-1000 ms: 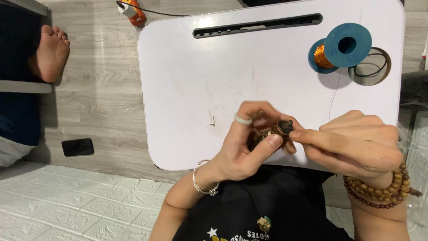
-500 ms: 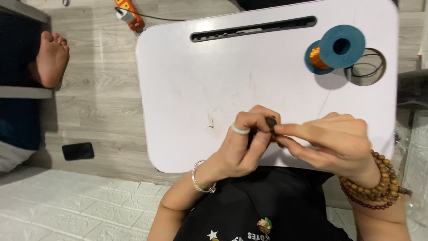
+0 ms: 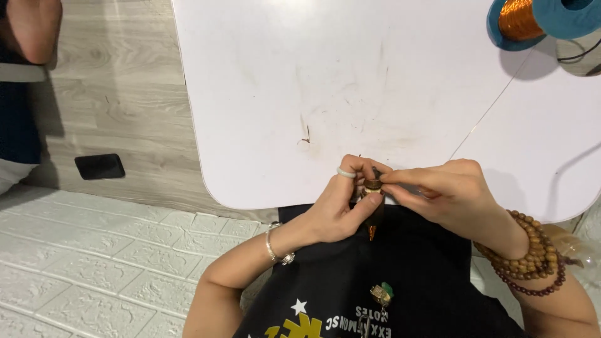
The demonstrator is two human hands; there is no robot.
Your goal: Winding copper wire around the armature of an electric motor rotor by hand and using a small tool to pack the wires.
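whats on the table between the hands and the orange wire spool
Head view: only a thin wire strand crosses the white table from the blue-flanged orange wire spool toward the hands; otherwise bare.

A white lap table (image 3: 263, 94) with rounded corners and a scuffed top fills most of the view under even, soft light. Beneath it lies grey wood-grain flooring (image 3: 119, 81), which meets a white brick-pattern surface (image 3: 81, 263) nearer the camera. A small black rectangular object (image 3: 100, 166) lies on the wood floor.

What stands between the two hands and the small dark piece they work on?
Nothing visible. The left hand holds the small dark piece directly, and the right hand pinches at its top. A thin wire from the spool crosses the table without blocking.
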